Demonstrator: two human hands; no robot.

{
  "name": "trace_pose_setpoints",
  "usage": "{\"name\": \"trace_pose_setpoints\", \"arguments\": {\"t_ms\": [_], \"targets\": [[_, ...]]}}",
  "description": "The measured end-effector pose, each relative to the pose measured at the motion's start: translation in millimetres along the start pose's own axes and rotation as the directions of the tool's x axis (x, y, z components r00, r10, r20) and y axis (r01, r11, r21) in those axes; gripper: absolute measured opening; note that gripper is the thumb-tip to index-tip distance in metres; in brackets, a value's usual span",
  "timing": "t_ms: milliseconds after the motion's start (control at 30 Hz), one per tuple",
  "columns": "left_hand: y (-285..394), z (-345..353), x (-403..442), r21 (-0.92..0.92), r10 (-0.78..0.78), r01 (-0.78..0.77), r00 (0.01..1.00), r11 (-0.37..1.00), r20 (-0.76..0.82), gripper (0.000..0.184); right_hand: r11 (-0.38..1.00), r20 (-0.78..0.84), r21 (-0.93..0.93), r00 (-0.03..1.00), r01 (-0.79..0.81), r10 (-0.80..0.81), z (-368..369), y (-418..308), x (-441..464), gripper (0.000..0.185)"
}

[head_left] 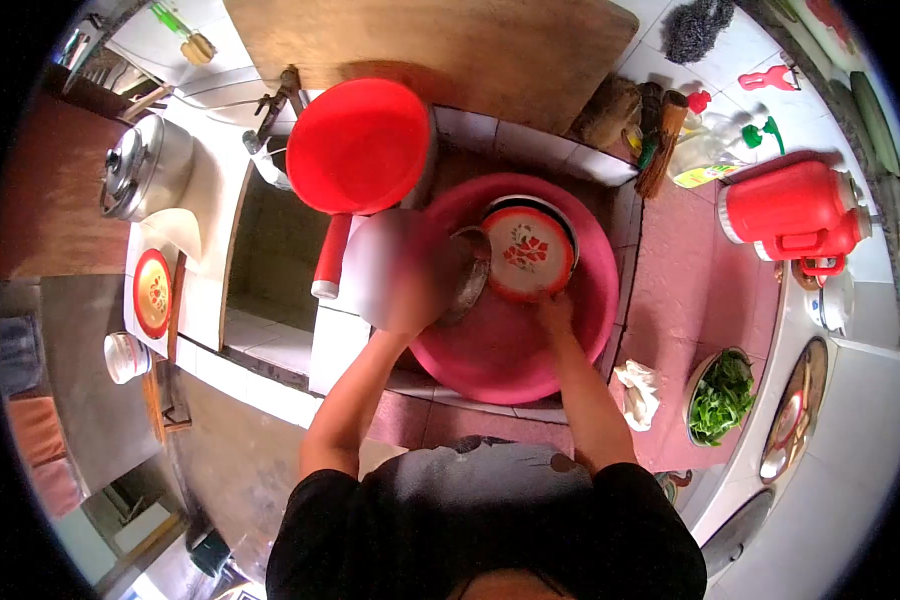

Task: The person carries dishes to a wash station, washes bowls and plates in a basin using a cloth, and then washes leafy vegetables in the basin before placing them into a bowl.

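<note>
My right grip [554,306] touched lower rim of round red-and-white floral plate [525,250] inside wide pink plastic basin [485,362], seemingly steadying it; couldn't tell if clasped. My left grip [407,288] blurred near silvery metal bowl [475,276]; hold unreadable.

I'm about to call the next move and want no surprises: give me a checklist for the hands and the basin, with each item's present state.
1. Right hand at the floral plate: ok, it is at the near rim.
2. Firmness of that hold: cannot tell, the fingers are too small in view.
3. Left hand on the metallic-looking dish: cannot tell, a blur covers the hand.
4. Floral plate within the pink basin: ok.
5. Red pot apart from the basin: cannot tell, they adjoin in this view.
6. Leafy greens away from the basin: ok, off to the right.
</note>
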State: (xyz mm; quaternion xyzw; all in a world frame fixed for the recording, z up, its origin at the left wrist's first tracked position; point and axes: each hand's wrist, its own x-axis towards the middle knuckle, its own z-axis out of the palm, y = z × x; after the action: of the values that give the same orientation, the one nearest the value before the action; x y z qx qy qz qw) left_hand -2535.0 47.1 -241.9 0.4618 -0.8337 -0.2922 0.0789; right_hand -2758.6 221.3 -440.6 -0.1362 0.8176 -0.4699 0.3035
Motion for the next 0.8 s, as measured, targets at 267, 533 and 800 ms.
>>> {"name": "trace_pose_setpoints", "arguments": {"t_ms": [267,533,800], "targets": [[-30,18,-23,-0.143,-0.057,0.047,0.996,0.989,-0.066,0.031,0.988,0.205,-0.094,0.973,0.123,-0.101,-52,-37,-53,0.033],[-6,-11,-31,-0.115,0.218,-0.211,0.974,0.971,0.055,0.047,0.818,0.206,-0.268,0.860,0.509,-0.467,-49,-54,-59,0.024],[28,-10,-26,-0.140,0.509,-0.541,0.835,0.829,-0.209,0.044,0.661,0.302,0.006,0.629,0.750,-0.717,-103,-93,-89,0.044]]}}
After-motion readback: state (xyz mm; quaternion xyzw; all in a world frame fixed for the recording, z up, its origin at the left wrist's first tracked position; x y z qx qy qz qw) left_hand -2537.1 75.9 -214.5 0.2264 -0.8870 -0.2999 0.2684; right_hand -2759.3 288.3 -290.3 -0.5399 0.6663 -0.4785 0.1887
